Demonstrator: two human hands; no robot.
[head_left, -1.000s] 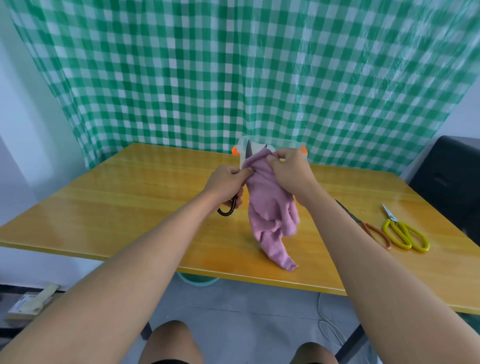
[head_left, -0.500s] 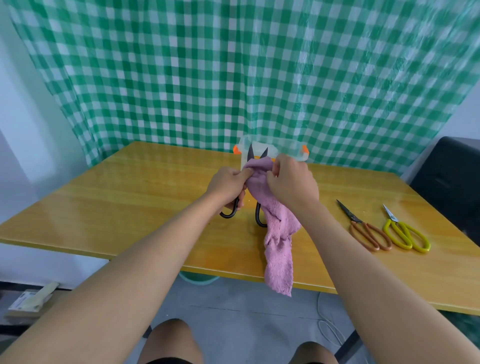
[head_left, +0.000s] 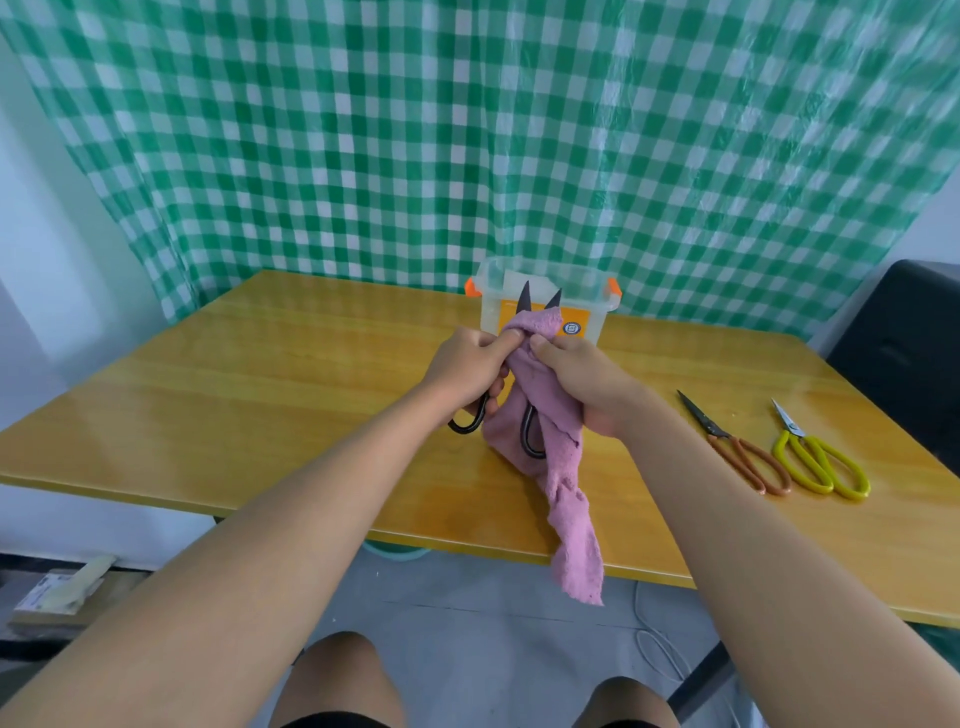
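Left hand (head_left: 465, 371) grips black scissors (head_left: 523, 304); right hand (head_left: 582, 384) pinches pink cloth (head_left: 566, 499) around them

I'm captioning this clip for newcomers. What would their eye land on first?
The hands meeting over the middle of the table: the left hand holds black scissors blades-up while the right hand grips a pink cloth wrapped round them, its tail hanging past the near edge. Behind hangs a green checked curtain; at the right, orange-handled scissors and yellow-handled scissors lie side by side.
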